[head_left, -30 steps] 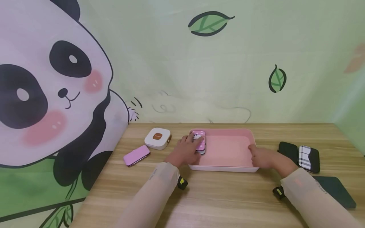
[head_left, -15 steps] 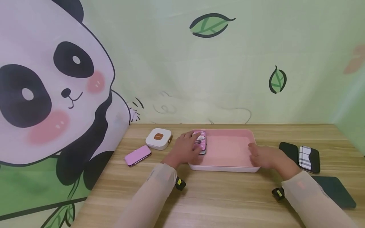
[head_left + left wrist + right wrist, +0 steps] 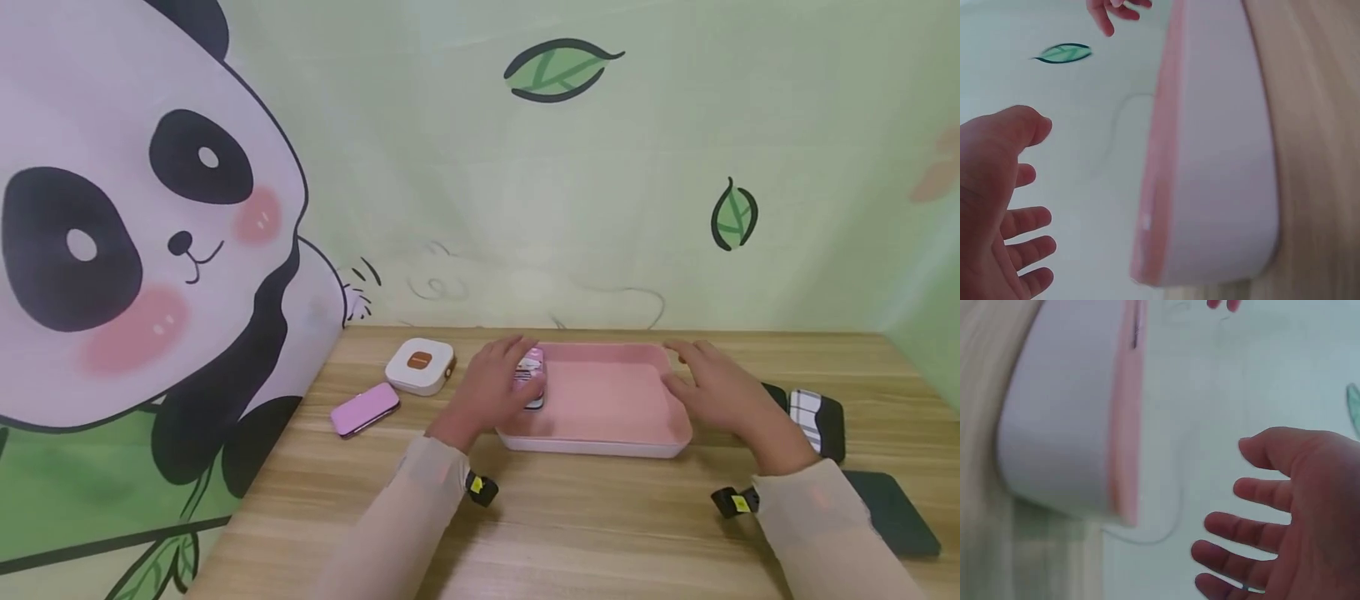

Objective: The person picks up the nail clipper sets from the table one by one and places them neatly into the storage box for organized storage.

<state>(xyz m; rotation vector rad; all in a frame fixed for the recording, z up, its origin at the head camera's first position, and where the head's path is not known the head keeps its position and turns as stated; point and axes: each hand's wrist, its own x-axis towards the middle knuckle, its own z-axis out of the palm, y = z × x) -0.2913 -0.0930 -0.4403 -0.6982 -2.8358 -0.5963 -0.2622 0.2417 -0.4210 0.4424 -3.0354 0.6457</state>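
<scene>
A pink tray [image 3: 607, 392] with a white outside stands on the wooden table. Inside it, against the left end, lies a small pink patterned case [image 3: 534, 367], partly covered by my left hand [image 3: 495, 385]. That hand hovers over the tray's left edge, its fingers spread and holding nothing in the left wrist view. At the tray's right end, my right hand [image 3: 723, 392] is raised beside the rim. The right wrist view shows its fingers [image 3: 1244, 530] apart, with a gap between them and the tray's white wall [image 3: 1063, 419].
Left of the tray are a white rounded box [image 3: 420, 367] with a brown square and a lilac case [image 3: 365, 410]. To the right lie a black-and-plaid case [image 3: 817, 423], a mostly hidden black case [image 3: 776, 393] and a dark green flat item [image 3: 896, 512]. A panda-print cloth [image 3: 450, 167] hangs behind.
My right hand has come up off the tray's right edge, its fingers spreading. My left hand has lifted from the patterned case, which stays at the tray's left end.
</scene>
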